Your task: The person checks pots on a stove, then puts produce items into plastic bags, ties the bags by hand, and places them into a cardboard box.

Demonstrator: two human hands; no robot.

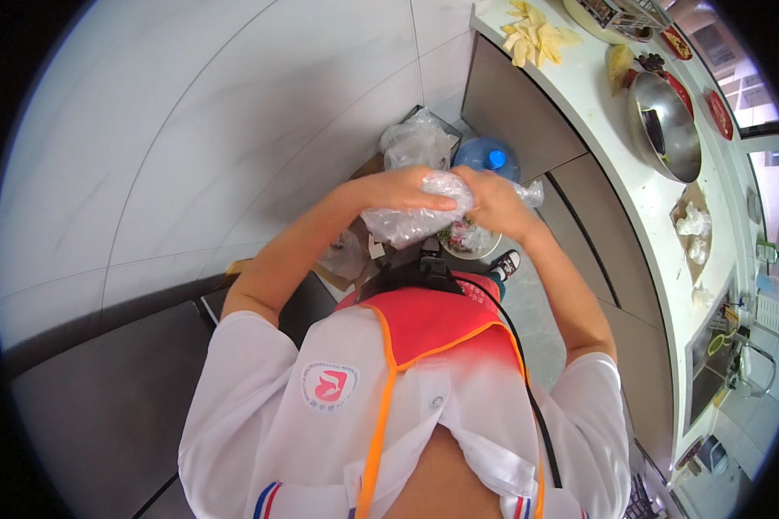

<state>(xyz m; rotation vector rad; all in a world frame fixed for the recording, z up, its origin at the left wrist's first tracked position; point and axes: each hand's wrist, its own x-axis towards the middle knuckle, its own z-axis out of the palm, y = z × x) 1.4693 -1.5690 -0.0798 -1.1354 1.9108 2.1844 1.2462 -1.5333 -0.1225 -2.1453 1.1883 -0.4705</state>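
Both my hands grip a crumpled clear plastic bag (406,224) in front of my body. My left hand (406,189) presses it from the left side, thumb across the plastic. My right hand (498,201) has its fingers closed around the other part, and a twisted end of plastic sticks out past it. Below the hands stands a white bin (491,250) with plastic and scraps in it, partly hidden. Beyond them lie another clear plastic bag (419,139) and a large blue water bottle (490,156) with a blue cap.
At right runs a white counter (613,139) holding a steel bowl (665,126) with a dark eggplant-like vegetable, yellowish peelings (535,36), white crumpled plastic (693,220) and a sink (707,383). Dark grey furniture (117,402) stands at left, along the tiled wall (234,117).
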